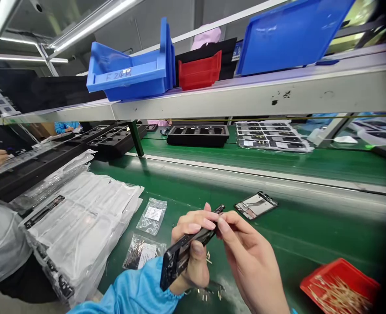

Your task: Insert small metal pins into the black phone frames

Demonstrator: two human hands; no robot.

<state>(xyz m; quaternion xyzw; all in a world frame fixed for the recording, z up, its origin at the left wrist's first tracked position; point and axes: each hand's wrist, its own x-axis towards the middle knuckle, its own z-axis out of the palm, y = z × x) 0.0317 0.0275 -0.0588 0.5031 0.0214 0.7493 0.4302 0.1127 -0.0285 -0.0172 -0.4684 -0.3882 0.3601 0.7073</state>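
My left hand [194, 248] is closed round a black phone frame [180, 255], held tilted above the green bench. At the frame's far end, the thumb and forefinger of my right hand [245, 248] pinch close against its edge; whatever lies between those fingertips is hidden. A phone screen part [256, 204] with a pale inner face lies on the bench just beyond my hands. Several small metal pieces [209, 293] are scattered underneath them. To the left lie a clear bag with a white label [153, 213] and a bag of small dark parts [136, 251].
Stacked white-wrapped trays [91, 226] fill the left side, beside another person's sleeve [3, 244]. A red bin [340, 285] of thin tan sticks stands at front right. Black trays [198, 136] sit on the belt behind. Overhead, a shelf [212, 98] carries blue bins [130, 72].
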